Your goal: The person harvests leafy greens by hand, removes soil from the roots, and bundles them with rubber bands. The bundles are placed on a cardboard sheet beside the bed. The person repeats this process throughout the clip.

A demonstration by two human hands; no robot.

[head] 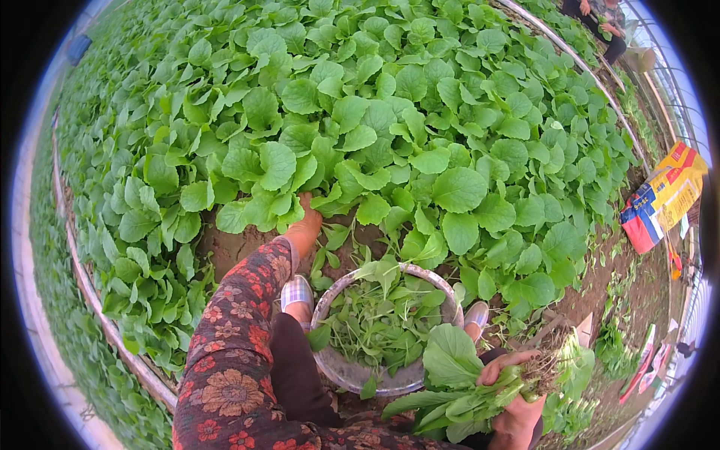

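Note:
My left hand (pixel 306 220) reaches in among the leafy green plants (pixel 281 163) at the near edge of the bed. Leaves cover its fingers, so whether it grips a stem cannot be seen. At the lower right, my right hand (pixel 520 413) is closed around a bunch of uprooted greens (pixel 458 360). Their soil-covered roots (pixel 543 371) point right and their broad leaves hang left. Between my feet stands a round tub (pixel 337 371) with a worn pale rim, holding small loose green plants (pixel 388 320).
Bare soil (pixel 225 247) shows beside my left forearm. A yellow, red and blue printed bag (pixel 664 197) lies at the right, with pulled greens (pixel 616 349) on the ground below it. Pale border strips (pixel 95 298) edge the bed. Another person (pixel 602 25) is at the upper right.

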